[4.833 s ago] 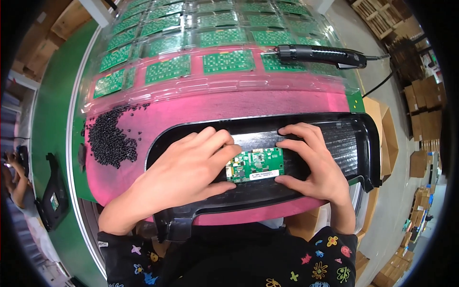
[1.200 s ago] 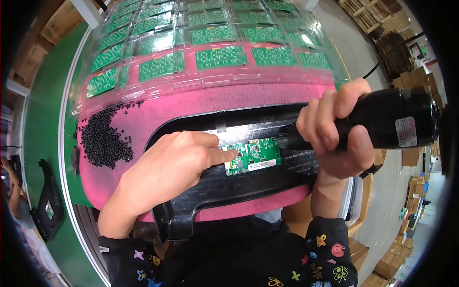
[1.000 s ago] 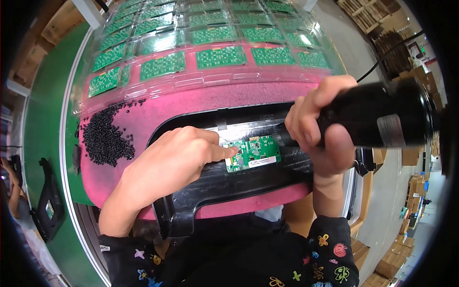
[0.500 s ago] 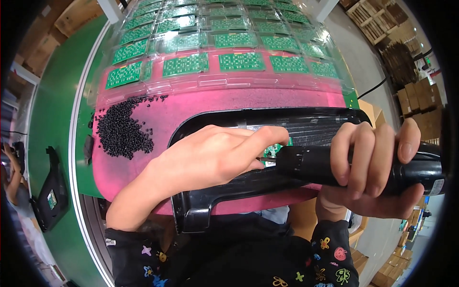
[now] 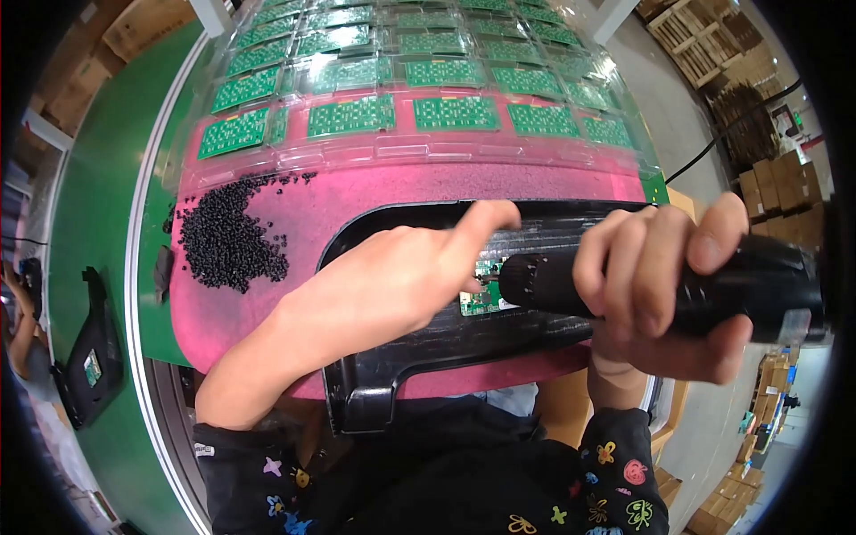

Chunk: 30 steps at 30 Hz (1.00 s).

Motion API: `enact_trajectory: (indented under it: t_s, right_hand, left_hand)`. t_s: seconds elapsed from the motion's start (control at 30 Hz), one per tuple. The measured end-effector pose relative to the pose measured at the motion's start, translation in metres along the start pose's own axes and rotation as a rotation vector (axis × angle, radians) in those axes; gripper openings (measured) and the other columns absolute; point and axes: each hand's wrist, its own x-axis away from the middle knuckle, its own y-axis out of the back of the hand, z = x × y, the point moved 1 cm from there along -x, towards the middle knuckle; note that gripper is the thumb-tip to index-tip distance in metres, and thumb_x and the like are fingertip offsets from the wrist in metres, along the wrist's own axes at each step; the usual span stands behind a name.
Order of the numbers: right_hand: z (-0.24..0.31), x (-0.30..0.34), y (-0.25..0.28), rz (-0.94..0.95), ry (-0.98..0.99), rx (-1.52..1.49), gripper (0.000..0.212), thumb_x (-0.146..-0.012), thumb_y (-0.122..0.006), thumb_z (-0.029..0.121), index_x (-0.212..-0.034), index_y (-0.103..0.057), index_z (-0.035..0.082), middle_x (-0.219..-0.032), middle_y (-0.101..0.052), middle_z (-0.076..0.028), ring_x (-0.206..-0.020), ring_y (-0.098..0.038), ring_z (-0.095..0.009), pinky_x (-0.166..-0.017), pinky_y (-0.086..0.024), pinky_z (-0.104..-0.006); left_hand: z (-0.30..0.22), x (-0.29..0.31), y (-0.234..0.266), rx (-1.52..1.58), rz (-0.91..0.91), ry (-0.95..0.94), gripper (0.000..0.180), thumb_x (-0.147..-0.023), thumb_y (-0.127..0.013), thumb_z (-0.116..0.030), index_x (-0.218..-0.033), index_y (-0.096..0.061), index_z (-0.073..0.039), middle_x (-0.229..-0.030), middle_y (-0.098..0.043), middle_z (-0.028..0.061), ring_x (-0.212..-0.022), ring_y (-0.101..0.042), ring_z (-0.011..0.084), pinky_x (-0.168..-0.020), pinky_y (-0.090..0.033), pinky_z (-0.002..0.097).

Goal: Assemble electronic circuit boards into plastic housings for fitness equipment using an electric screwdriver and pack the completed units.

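Observation:
My right hand [image 5: 655, 276] is wrapped round a black electric screwdriver [image 5: 553, 283], held almost level and pointing left. The driver's tip is over a small green circuit board [image 5: 477, 301] inside a long black plastic housing [image 5: 361, 370]. My left hand [image 5: 406, 272] reaches across the housing beside the tip, its index finger stretched away from the thumb. The fingers show nothing held, though some are hidden behind the hand. Part of the board is covered by my left hand and the driver.
A heap of small black screws [image 5: 227, 236] lies on the pink mat [image 5: 401, 187], left of the housing. Clear plastic trays [image 5: 294, 162] with green circuit boards [image 5: 455, 113] fill the far side. Another black housing [image 5: 89, 370] with a board lies at far left, near another person's arm [image 5: 25, 312].
My left index finger has lifted away from the driver's tip. The screwdriver and my right hand have shifted slightly left and up, and more of the circuit board shows.

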Motion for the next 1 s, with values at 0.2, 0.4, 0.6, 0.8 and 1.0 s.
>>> enact_trajectory:
  t_s: [0.2, 0.4, 0.6, 0.8, 1.0]
  right_hand:
    - [-0.017, 0.000, -0.004, -0.119, -0.160, 0.219, 0.044, -0.087, -0.061, 0.046, -0.102, -0.042, 0.009, -0.060, -0.044, 0.002, -0.044, -0.039, -0.009, -0.048, -0.036, -0.0255]
    - [-0.022, 0.000, -0.003, -0.096, -0.180, 0.235, 0.044, -0.087, -0.060, 0.046, -0.101, -0.041, 0.009, -0.060, -0.044, 0.002, -0.044, -0.040, -0.009, -0.047, -0.037, -0.0258]
    - [-0.025, 0.004, -0.010, -0.114, -0.200, 0.285, 0.044, -0.087, -0.061, 0.045, -0.101, -0.041, 0.009, -0.060, -0.044, 0.001, -0.044, -0.040, -0.010, -0.047, -0.037, -0.0265]
    - [-0.024, 0.004, -0.013, -0.123, -0.177, 0.273, 0.045, -0.087, -0.061, 0.046, -0.101, -0.041, 0.008, -0.060, -0.044, 0.001, -0.044, -0.040, -0.009, -0.047, -0.037, -0.0264]
    - [-0.026, 0.001, -0.002, -0.066, -0.137, 0.177, 0.043, -0.089, -0.059, 0.045, -0.103, -0.041, 0.008, -0.061, -0.045, 0.001, -0.045, -0.040, -0.008, -0.048, -0.037, -0.0255]
  left_hand:
    - [0.013, 0.006, 0.002, -0.087, -0.065, 0.070, 0.047, -0.080, -0.061, 0.009, -0.122, -0.041, -0.001, -0.073, -0.059, 0.0157, -0.073, -0.062, 0.0366, -0.065, -0.047, 0.0426]
    - [0.008, 0.005, 0.009, -0.007, -0.049, 0.138, 0.037, -0.078, -0.060, 0.011, -0.112, -0.049, 0.001, -0.075, -0.061, 0.0183, -0.074, -0.064, 0.0356, -0.067, -0.049, 0.0403]
    - [0.011, 0.010, 0.006, 0.018, -0.091, 0.153, 0.028, -0.076, -0.058, 0.014, -0.103, -0.056, 0.004, -0.080, -0.066, 0.0196, -0.078, -0.067, 0.0350, -0.069, -0.051, 0.0386]
    - [0.010, 0.009, 0.007, -0.101, -0.046, 0.151, 0.021, -0.078, -0.056, 0.011, -0.099, -0.057, 0.006, -0.079, -0.064, 0.0231, -0.078, -0.065, 0.0388, -0.068, -0.051, 0.0404]
    - [0.016, 0.011, 0.004, -0.046, -0.111, 0.107, 0.017, -0.080, -0.058, 0.007, -0.096, -0.056, 0.005, -0.081, -0.063, 0.0232, -0.079, -0.063, 0.0416, -0.069, -0.049, 0.0434]
